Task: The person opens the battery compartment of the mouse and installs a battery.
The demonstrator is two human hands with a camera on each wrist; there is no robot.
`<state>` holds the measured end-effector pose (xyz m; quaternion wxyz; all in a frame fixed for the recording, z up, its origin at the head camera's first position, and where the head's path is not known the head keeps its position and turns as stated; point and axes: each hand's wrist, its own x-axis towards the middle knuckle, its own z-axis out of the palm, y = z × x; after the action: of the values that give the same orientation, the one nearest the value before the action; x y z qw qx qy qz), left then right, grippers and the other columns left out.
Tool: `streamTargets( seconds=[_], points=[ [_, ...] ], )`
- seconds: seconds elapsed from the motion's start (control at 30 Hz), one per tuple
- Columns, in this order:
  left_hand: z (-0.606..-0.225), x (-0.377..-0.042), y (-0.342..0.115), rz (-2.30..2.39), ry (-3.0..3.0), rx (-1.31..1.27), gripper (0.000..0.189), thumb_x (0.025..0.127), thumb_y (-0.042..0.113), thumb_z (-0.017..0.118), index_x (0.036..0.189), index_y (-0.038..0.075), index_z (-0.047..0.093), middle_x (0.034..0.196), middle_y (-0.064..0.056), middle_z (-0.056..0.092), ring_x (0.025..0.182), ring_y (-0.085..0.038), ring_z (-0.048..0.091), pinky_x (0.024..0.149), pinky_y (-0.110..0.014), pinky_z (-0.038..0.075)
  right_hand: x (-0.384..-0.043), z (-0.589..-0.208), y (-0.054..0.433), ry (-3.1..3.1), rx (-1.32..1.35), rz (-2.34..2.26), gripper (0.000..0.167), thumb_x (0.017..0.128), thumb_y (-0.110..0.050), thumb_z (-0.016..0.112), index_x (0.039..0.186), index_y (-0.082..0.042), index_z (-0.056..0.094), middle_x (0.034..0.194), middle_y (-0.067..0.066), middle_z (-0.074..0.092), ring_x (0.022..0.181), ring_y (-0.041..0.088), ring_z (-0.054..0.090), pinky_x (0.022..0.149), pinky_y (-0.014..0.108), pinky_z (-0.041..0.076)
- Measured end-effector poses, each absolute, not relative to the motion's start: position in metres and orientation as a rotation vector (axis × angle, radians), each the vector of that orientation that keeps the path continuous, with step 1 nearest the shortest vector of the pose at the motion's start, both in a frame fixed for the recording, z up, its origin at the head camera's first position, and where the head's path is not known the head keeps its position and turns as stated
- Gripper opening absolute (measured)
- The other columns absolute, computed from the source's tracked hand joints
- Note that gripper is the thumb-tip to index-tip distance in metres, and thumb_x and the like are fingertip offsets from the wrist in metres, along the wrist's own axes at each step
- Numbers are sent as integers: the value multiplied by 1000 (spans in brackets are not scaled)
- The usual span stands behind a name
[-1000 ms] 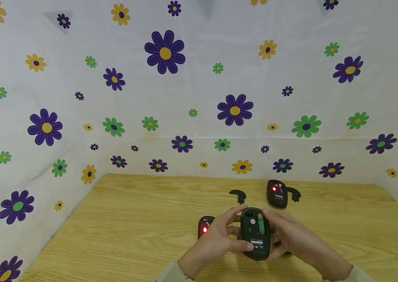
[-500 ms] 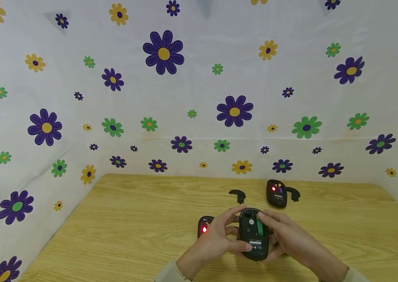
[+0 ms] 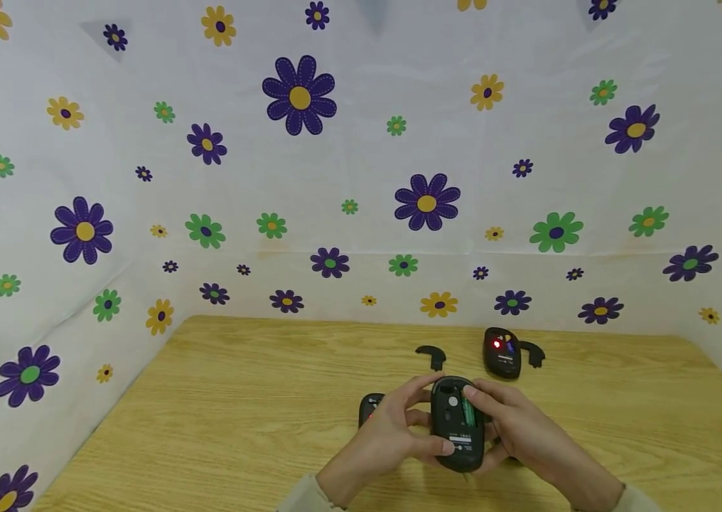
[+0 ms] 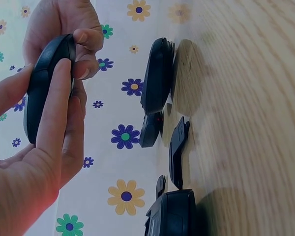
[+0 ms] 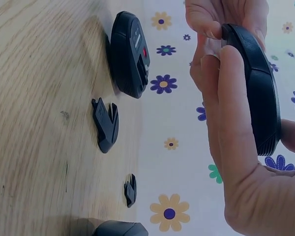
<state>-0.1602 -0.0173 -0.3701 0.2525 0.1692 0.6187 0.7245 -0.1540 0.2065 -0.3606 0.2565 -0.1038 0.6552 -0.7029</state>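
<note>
A black computer mouse (image 3: 457, 444) is held underside up above the table, its battery bay uncovered. Inside the bay lies a green battery (image 3: 469, 412), partly under a thumb. My left hand (image 3: 393, 430) grips the mouse from the left, thumb on the lower part of its underside. On the other side, my right hand (image 3: 524, 430) grips it too, thumb pressing near the battery's upper end. Both wrist views show fingers wrapped along the mouse (image 4: 39, 98), whose bay is hidden there.
A second mouse (image 3: 502, 353), red light on, lies at the back right beside a black battery cover (image 3: 533, 353). Another cover (image 3: 433, 355) lies left of it. A third mouse (image 3: 369, 407) is partly behind my left hand. Something dark (image 3: 514, 462) shows under my right hand.
My right thumb has moved from the mouse's upper right edge onto the battery's upper end. The held mouse has shifted slightly left with both hands.
</note>
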Motion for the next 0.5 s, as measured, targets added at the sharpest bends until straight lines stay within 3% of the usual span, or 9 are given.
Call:
streamTargets(
  seconds=[0.5],
  points=[
    [-371,-161,-18,1962,1709,462,82,80,-19,71,150,19,49,130,-10,53,103,-25,65,71,-45,64,-153,-360,199,1917,-242,-1866,53,111,-24,41,145,16,31,109,16,64,86,32,71,64,49,63]
  ],
)
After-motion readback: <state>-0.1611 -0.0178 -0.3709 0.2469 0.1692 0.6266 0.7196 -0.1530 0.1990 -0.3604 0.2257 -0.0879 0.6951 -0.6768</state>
